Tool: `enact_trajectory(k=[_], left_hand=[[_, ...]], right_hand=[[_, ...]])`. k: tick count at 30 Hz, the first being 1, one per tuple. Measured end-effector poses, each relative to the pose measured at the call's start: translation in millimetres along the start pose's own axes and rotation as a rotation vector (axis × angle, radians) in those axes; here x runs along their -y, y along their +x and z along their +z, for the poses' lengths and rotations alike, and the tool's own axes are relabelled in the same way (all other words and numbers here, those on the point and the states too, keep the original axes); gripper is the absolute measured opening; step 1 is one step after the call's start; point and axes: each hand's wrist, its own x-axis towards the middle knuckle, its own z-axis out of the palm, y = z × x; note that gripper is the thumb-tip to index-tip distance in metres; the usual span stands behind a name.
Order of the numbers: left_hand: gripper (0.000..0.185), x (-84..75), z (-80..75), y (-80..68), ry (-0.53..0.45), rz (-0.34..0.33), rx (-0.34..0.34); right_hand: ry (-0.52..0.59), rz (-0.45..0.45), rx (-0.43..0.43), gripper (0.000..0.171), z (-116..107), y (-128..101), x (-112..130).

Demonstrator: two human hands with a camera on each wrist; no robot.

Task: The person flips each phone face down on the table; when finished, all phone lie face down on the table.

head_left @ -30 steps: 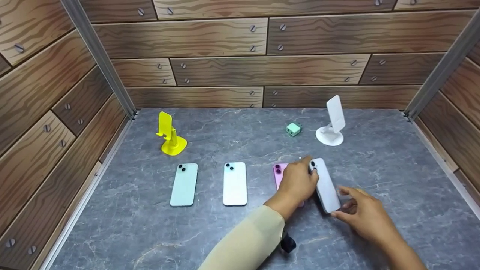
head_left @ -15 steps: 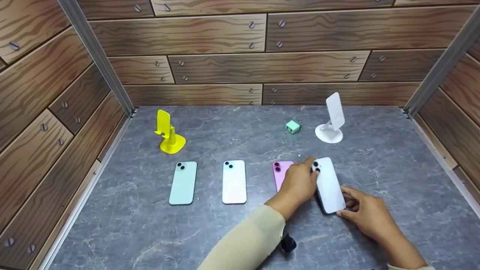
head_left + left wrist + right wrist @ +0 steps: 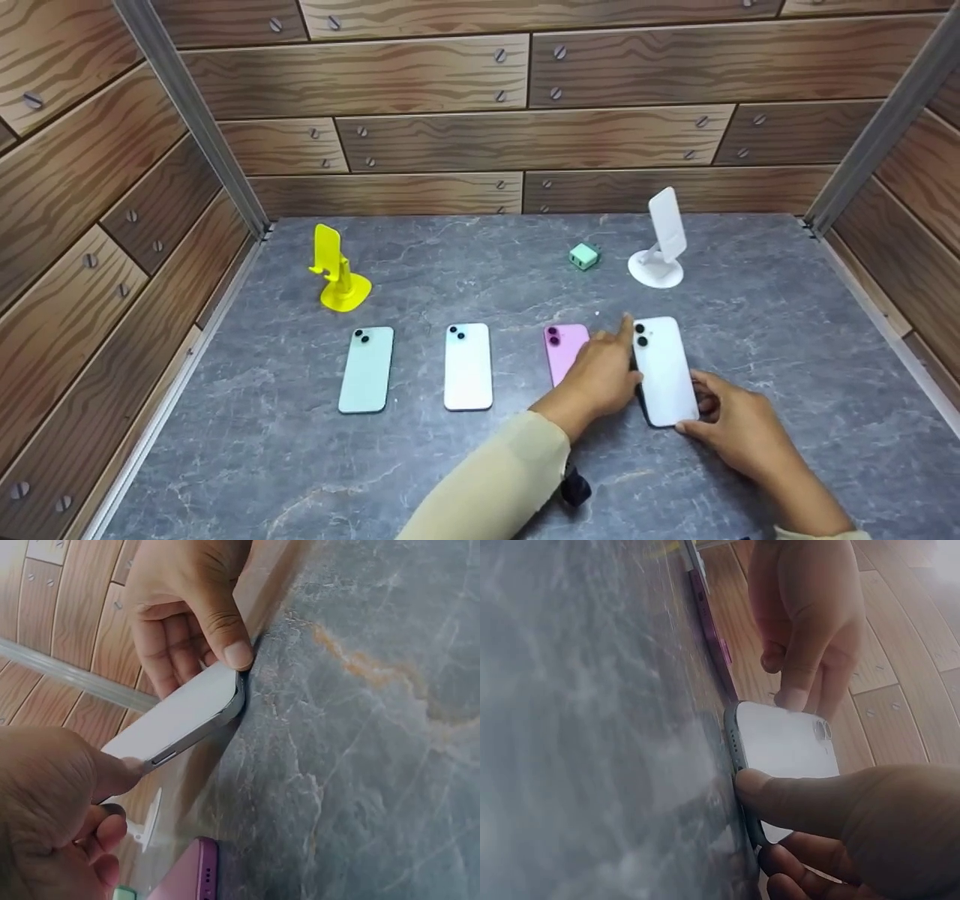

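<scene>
A white smartphone [image 3: 666,375] lies camera side up at the right end of a row of phones. My right hand [image 3: 739,427] pinches its lower right corner, the thumb on the bottom edge and fingers along the right side. Against the phone's left edge rests the thumb of my left hand [image 3: 600,375], while the index finger points straight beside the top corner. In the left wrist view, that thumb touches the phone's side and other fingers bend below it. A pink smartphone [image 3: 568,349] is partly covered by my left hand.
Further left lie a second white phone [image 3: 468,367] and a mint green phone [image 3: 366,370]. Behind them stand a yellow phone stand [image 3: 341,277], a mint charger plug [image 3: 583,256] and a white phone stand [image 3: 664,247]. Wood-patterned walls enclose the grey marbled table [image 3: 300,465].
The held white phone has shifted right and turned straighter. My right hand moved slightly right with it. The left thumb slid from the camera area to the phone's left edge.
</scene>
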Motion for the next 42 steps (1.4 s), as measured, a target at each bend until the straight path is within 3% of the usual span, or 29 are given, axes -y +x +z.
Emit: enact_trajectory(k=[13,29,42], left_hand=[[0.093,-4.0,18.2,-2.0,0.087,0.053,0.024],[0.081,-5.6,22.0,-3.4,0.144,0.117,0.081],[0.072,-4.2,26.9,-3.4,0.161,0.130,0.056]], right_hand=[[-0.005,0.011,0.034,0.087,-7.4,0.5,-7.7],[-0.016,0.066,0.109,0.083,-12.5,1.6,-14.5],[-0.006,0.102,0.111,0.082,-10.6,0.6,-16.3]])
